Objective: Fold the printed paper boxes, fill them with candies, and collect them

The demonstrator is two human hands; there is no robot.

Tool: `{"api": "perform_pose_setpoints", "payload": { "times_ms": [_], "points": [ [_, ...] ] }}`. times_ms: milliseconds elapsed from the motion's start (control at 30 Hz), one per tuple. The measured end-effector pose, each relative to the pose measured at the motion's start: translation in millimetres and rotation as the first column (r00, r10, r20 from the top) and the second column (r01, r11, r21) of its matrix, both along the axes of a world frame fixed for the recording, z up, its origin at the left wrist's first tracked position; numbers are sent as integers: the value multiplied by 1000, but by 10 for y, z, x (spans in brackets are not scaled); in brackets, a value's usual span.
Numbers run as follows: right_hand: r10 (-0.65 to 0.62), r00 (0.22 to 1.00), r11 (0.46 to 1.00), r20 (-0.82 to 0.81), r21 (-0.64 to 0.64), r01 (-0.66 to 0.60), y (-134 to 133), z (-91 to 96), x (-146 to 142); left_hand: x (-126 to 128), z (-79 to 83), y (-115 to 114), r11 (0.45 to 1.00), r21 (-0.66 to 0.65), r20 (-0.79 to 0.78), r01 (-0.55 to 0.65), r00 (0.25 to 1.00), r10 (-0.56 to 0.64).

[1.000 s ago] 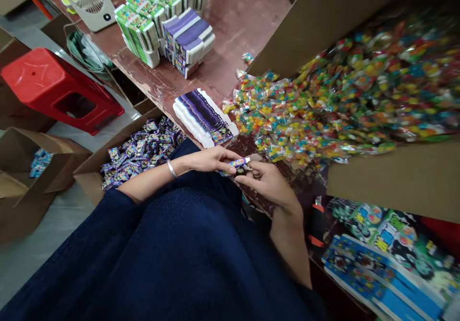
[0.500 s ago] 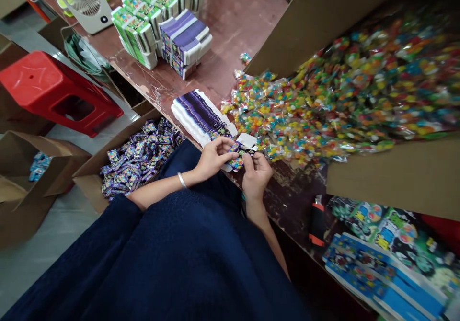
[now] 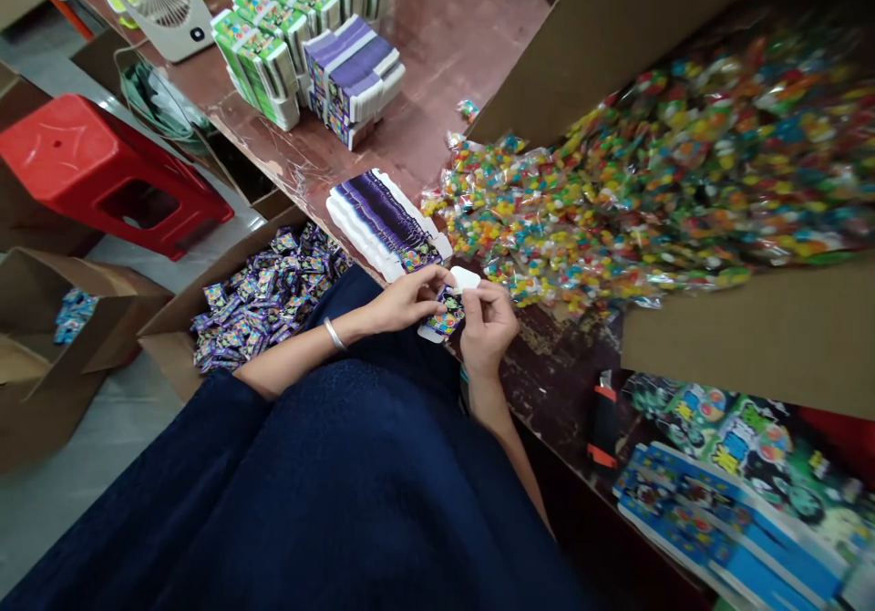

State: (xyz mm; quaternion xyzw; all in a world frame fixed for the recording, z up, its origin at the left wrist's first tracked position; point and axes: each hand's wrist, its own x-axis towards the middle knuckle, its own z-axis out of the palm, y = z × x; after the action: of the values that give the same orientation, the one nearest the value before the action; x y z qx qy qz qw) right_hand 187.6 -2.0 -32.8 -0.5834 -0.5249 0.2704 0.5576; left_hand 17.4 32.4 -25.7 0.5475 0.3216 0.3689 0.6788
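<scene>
Between my two hands is a small purple candy box (image 3: 449,311) with a white flap standing up at its far end and another white flap at its near end. My left hand (image 3: 414,299) grips its left side, thumb across the printed face. On the other side, the fingers of my right hand (image 3: 488,321) pinch the box close to the far flap. Just beyond my left hand, a fanned row of flat purple cartons (image 3: 383,219) lies along the table edge. Small clear bags of colourful candy (image 3: 526,228) spread beside my right hand.
Filled purple boxes lie in a cardboard carton (image 3: 164,356) at my left. Banded green cartons (image 3: 256,59) and banded purple cartons (image 3: 352,68) stand behind, near a fan (image 3: 157,0). A box cutter (image 3: 602,424) and blue printed cardboard (image 3: 725,520) lie right. A red stool (image 3: 102,169) stands left.
The candy box has turned in my hands, and its far white flap now stands more upright. My left hand has shifted slightly; the surroundings look the same.
</scene>
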Motion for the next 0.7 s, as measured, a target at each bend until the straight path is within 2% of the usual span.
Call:
{"api": "perform_pose_setpoints", "payload": {
  "times_ms": [67, 167, 267, 367, 500, 700],
  "points": [
    [28, 999, 999, -30, 24, -27, 33, 26, 2, 18, 18, -27, 999, 7, 9, -43, 999, 43],
    [41, 980, 998, -195, 53, -31, 86, 73, -10, 50, 33, -54, 989, 1, 24, -147, 989, 146],
    [121, 961, 992, -247, 68, -108, 125, 144, 0, 51, 48, -55, 987, -23, 17, -162, 987, 162],
    [187, 959, 978, -215, -50, -202, 154, 241, 52, 21, 79, -55, 988, -13, 3, -155, 988, 155],
    [190, 955, 933, -226, -261, -248, 222, 330, 153, -6, 135, -69, 985, 50, -47, -163, 985, 165],
    [216, 958, 924, -187, -278, -263, 309, 334, 255, -8, 184, -82, 992, 84, -67, -95, 993, 101]
  ]
}}
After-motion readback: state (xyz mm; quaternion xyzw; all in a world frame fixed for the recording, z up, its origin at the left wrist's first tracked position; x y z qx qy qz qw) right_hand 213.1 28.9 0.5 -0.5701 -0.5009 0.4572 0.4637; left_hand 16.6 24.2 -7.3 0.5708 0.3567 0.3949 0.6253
